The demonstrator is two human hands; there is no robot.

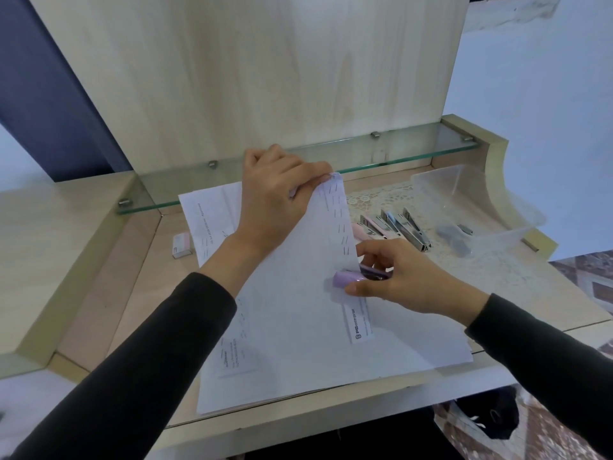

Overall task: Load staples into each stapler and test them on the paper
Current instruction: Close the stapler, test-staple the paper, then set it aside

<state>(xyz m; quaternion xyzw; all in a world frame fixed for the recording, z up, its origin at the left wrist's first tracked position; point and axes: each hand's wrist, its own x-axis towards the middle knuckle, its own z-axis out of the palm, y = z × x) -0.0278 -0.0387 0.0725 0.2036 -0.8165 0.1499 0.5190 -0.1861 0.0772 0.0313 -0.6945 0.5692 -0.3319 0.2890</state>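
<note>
Here, two hands (278,194) (398,280), one lilac stapler (348,279), paper (298,327).

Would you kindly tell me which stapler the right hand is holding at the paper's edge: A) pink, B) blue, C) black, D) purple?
D: the right hand grips the purple stapler at the edge of the paper, while the pink stapler and blue stapler lie open behind it.
</note>
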